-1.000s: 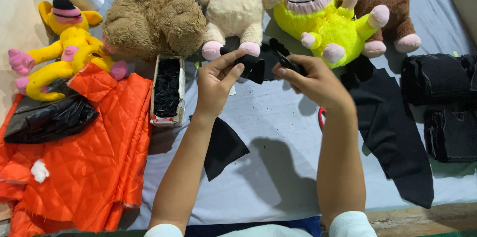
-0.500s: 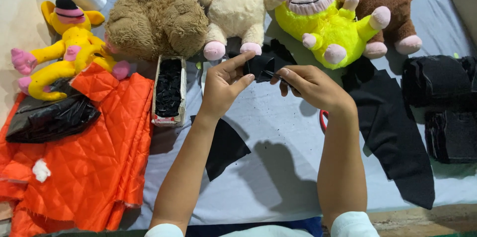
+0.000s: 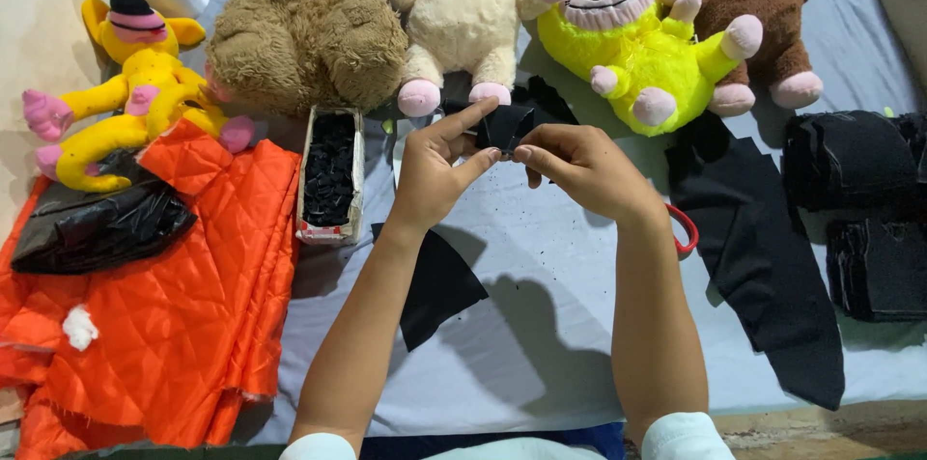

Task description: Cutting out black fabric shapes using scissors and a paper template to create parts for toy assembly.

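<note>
I see left hand [image 3: 435, 175] and right hand [image 3: 579, 166] both pinched shut on black scrap [image 3: 504, 124], held above grey sheet [image 3: 541, 325], just before cream plush [image 3: 468, 16] and yellow plush [image 3: 628, 35]. Scrap's shape hard to make out behind fingers. Box [image 3: 330, 175] near left hand.

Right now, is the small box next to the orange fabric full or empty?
Full. The small box lies open-topped beside the orange quilted fabric, packed to its rim with small black pieces. What the pieces are cannot be told.
</note>
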